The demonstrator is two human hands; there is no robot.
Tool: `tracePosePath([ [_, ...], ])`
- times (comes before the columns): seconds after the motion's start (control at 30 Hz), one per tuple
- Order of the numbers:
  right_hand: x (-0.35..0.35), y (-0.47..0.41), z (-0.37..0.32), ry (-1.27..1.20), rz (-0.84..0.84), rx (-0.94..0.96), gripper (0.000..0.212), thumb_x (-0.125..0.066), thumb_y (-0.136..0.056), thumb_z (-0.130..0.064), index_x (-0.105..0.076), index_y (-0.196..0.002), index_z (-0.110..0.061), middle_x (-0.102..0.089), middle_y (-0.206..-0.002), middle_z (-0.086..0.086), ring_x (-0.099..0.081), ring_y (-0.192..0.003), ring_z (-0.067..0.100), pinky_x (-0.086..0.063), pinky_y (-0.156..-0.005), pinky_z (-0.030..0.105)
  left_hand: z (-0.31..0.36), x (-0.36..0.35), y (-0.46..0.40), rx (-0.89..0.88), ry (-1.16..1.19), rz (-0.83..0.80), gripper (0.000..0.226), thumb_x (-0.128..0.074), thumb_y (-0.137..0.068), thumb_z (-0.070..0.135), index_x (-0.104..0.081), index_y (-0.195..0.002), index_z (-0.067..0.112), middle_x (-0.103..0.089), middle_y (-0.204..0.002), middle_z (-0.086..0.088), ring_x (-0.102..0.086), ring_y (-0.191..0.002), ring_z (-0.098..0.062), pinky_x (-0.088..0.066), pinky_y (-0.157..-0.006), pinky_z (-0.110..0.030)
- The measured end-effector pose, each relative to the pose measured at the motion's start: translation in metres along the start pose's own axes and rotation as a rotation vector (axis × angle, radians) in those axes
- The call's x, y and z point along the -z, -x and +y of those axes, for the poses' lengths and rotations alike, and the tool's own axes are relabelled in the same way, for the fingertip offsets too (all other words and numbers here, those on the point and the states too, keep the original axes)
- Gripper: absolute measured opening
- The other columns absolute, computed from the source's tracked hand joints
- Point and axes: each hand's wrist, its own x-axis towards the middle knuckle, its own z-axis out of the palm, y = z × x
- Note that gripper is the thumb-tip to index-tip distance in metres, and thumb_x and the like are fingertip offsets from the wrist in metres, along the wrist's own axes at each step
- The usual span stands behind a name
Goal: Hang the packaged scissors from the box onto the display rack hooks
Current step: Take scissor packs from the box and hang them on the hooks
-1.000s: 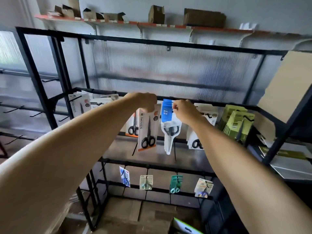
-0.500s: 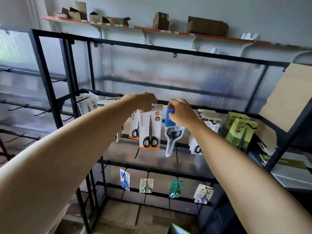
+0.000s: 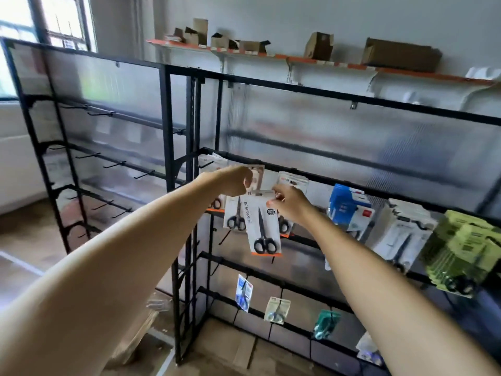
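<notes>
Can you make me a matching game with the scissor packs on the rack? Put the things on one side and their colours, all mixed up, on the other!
Things:
1. pack held by both hands
2. pack right of the right hand
3. pack at the far right
4. small pack on the bottom row

Colours:
A. yellow-green
B. teal
C. white card with an orange bottom edge
D. blue

Pairs: 1-C, 2-D, 3-A, 4-B
</notes>
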Motion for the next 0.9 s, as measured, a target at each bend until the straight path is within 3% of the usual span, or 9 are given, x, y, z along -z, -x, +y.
tracePosePath([
  [0.1,-0.026,-0.012,-0.026,0.002,0.015,-0.018,0.047,-0.059,-0.088,-0.017,-0.056,-0.135,-0.019,-0.064,-0.116,0.004,-0.06,-0.098,0.021,-0.044,-0.076,0.028,-0.046,-0.001,0.013,0.055,0.071,0.04,0.021,-0.057,-0.088,0.005,-0.062,-0.098,0.023,-0.055,-0.104,-0.001,-0.053,-0.083,-0.018,-0.042,-0.064,-0.024],
  [0.17,-0.045,-0.024,-0.042,0.004,0.024,-0.036,0.052,-0.057,-0.087,-0.02,-0.051,-0.138,-0.023,-0.066,-0.112,0.005,-0.062,-0.086,0.018,-0.046,-0.068,0.027,-0.076,0.0,0.022,0.084,0.083,0.053,0.022,-0.056,-0.088,0.005,-0.062,-0.098,0.023,-0.057,-0.102,-0.001,-0.053,-0.081,-0.018,-0.041,-0.06,-0.024],
  [0.27,-0.071,-0.044,-0.063,-0.017,0.003,-0.04,0.036,-0.054,-0.088,-0.025,-0.057,-0.124,-0.023,-0.064,-0.1,0.001,-0.058,-0.069,0.012,-0.041,-0.056,0.025,-0.116,0.003,0.035,0.119,0.053,0.056,0.029,-0.05,-0.088,0.002,-0.062,-0.102,0.024,-0.059,-0.103,-0.002,-0.054,-0.078,-0.015,-0.041,-0.059,-0.023],
  [0.37,-0.089,-0.065,-0.087,-0.054,0.034,0.002,0.011,-0.048,-0.094,-0.026,-0.057,-0.095,-0.019,-0.065,-0.088,0.004,-0.06,-0.071,0.022,-0.051,-0.064,0.04,-0.145,0.01,0.044,0.127,-0.006,0.041,0.042,-0.046,-0.085,-0.001,-0.062,-0.113,0.026,-0.059,-0.106,0.0,-0.057,-0.09,-0.019,-0.051,-0.074,-0.03],
  [0.47,-0.099,-0.082,-0.101,-0.055,0.076,0.002,0.01,-0.049,-0.096,-0.023,-0.056,-0.09,-0.019,-0.062,-0.085,0.001,-0.062,-0.076,0.02,-0.056,-0.07,0.042,-0.163,0.014,0.043,0.146,0.001,0.074,0.035,-0.05,-0.086,0.004,-0.063,-0.108,0.028,-0.061,-0.105,0.0,-0.06,-0.092,-0.022,-0.053,-0.079,-0.035],
  [0.6,-0.109,-0.108,-0.109,0.015,0.158,0.002,0.016,-0.047,-0.099,-0.024,-0.059,-0.09,-0.019,-0.065,-0.083,0.0,-0.06,-0.071,0.015,-0.044,-0.056,0.027,-0.175,0.019,0.03,0.151,0.005,0.073,0.029,-0.049,-0.083,0.005,-0.061,-0.09,0.03,-0.064,-0.098,-0.002,-0.059,-0.084,-0.022,-0.052,-0.073,-0.032],
  [0.73,-0.115,-0.131,-0.108,0.08,0.172,-0.024,0.021,-0.041,-0.098,-0.018,-0.053,-0.081,-0.014,-0.057,-0.072,0.003,-0.047,-0.062,0.019,-0.029,-0.051,0.027,-0.181,0.023,0.01,0.154,0.0,0.088,0.031,-0.045,-0.085,0.004,-0.063,-0.091,0.029,-0.065,-0.096,-0.002,-0.061,-0.083,-0.023,-0.056,-0.075,-0.036],
  [0.9,-0.123,-0.156,-0.108,0.082,0.118,0.039,0.02,-0.038,-0.091,-0.012,-0.05,-0.076,-0.009,-0.053,-0.07,0.007,-0.047,-0.063,0.022,-0.029,-0.053,0.032,-0.185,0.026,-0.01,0.157,-0.014,0.092,0.028,-0.051,-0.089,0.006,-0.067,-0.103,0.024,-0.063,-0.1,-0.002,-0.062,-0.088,-0.024,-0.056,-0.079,-0.038],
])
